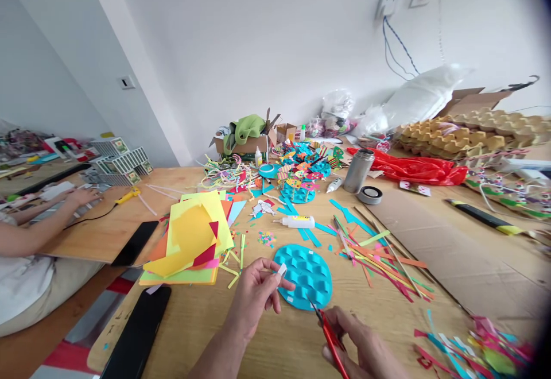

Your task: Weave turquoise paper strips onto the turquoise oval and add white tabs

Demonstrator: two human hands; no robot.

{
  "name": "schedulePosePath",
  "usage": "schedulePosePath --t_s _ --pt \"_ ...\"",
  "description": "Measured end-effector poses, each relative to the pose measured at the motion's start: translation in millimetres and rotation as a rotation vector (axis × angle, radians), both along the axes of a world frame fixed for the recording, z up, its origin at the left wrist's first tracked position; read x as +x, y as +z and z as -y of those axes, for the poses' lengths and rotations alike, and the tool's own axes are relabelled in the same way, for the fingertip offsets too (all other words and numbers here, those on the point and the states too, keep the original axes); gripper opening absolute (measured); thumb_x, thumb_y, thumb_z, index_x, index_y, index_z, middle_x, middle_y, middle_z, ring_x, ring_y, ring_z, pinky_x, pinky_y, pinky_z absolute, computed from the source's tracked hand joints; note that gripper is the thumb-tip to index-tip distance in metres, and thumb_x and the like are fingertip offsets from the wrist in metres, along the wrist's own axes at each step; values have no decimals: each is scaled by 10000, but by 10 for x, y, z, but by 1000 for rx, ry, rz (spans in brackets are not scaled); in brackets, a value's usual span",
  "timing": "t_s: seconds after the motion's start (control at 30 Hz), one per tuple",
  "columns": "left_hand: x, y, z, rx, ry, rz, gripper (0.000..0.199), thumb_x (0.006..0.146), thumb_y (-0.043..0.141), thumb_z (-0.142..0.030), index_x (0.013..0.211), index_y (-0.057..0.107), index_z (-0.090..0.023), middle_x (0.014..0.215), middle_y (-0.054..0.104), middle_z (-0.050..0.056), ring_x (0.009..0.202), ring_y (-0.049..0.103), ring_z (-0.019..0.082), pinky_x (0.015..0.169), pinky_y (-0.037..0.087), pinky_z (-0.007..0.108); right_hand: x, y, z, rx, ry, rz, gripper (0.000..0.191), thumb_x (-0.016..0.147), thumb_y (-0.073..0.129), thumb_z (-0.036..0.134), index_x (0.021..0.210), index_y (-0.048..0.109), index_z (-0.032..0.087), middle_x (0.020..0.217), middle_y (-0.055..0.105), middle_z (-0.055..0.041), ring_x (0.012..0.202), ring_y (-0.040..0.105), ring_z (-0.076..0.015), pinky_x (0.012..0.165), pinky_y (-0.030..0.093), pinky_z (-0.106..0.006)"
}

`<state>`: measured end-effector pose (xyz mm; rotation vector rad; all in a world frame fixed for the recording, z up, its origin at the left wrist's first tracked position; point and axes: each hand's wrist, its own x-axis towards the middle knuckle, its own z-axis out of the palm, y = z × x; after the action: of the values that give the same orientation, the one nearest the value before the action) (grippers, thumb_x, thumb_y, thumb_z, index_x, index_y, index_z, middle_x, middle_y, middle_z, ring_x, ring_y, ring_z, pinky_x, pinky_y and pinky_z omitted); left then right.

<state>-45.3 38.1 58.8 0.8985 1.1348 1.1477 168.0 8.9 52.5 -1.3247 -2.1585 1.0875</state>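
My left hand pinches a small white strip between thumb and finger, over the left edge of a round blue craft piece. Raised bumps cover that blue piece, and a few tiny white bits sit on it. In my right hand is a pair of red-handled scissors, their tips over the lower edge of the blue piece. Whether the blades are apart is too small to tell. Behind the blue piece lies a white glue bottle.
Coloured paper sheets are stacked at left, near two black phones. Paper strips and a cardboard sheet lie at right. A metal flask stands behind. At far left another person's hand works.
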Motion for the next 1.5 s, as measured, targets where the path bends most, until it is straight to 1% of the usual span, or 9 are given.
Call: schedulePosePath --t_s 0.1,0.2,0.33,0.47,0.7,0.87,1.03,1.3,1.5 --pt "21 8 16 13 -18 -30 348 743 676 -454 825 521 -154 682 735 90 334 454 52 383 193 188 -96 16 -82 21 -11 70 259 907 472 432 793 533 208 756 641 -44 700 575 -180 655 431 -291" --pt "16 11 26 21 -19 -57 347 742 669 -455 823 523 -151 668 730 86 334 451 50 379 197 185 -172 -5 -141 16 16 119 296 913 437 464 794 520 206 772 635 -58 704 577 -193 646 427 -305" --pt "4 -5 31 34 -34 -69 352 765 655 -472 841 508 -161 694 730 75 348 455 47 375 208 177 -236 19 -173 18 53 133 278 914 426 454 830 515 205 805 625 -58 723 574 -191 662 426 -307" --pt "4 -43 34 54 -79 -65 339 791 634 -472 852 481 -176 683 722 51 342 459 47 373 215 173 -260 55 -186 2 94 130 230 919 434 413 809 487 219 769 607 -26 677 548 -165 621 394 -275" --pt "-3 -79 28 74 -123 -96 311 813 608 -454 867 472 -180 669 709 36 340 439 46 376 229 179 -247 72 -173 -22 86 147 248 908 459 420 802 522 206 747 599 -21 658 536 -156 603 371 -263" --pt "6 -60 37 83 -134 -132 306 811 610 -456 853 472 -186 651 698 24 353 430 53 384 276 180 -261 76 -185 -37 103 120 273 909 461 438 790 523 200 711 576 0 630 496 -138 583 343 -252" --pt "16 -51 56 85 -145 -147 305 813 606 -459 843 460 -194 654 695 22 358 427 55 387 322 182 -276 59 -207 -104 104 35 292 896 495 440 740 498 193 645 505 39 579 392 -107 536 296 -236" --pt "19 -36 78 96 -157 -172 285 827 588 -431 856 409 -211 662 698 15 369 410 55 393 329 183 -264 85 -188 -154 121 -3 323 888 514 466 728 503 185 622 427 57 575 334 -98 522 256 -232" --pt "17 -53 80 113 -161 -194 273 833 583 -417 851 391 -224 604 656 -29 369 389 58 398 299 180 -253 106 -194 -186 112 -20 319 878 532 470 724 499 192 616 396 63 579 313 -100 519 245 -232"
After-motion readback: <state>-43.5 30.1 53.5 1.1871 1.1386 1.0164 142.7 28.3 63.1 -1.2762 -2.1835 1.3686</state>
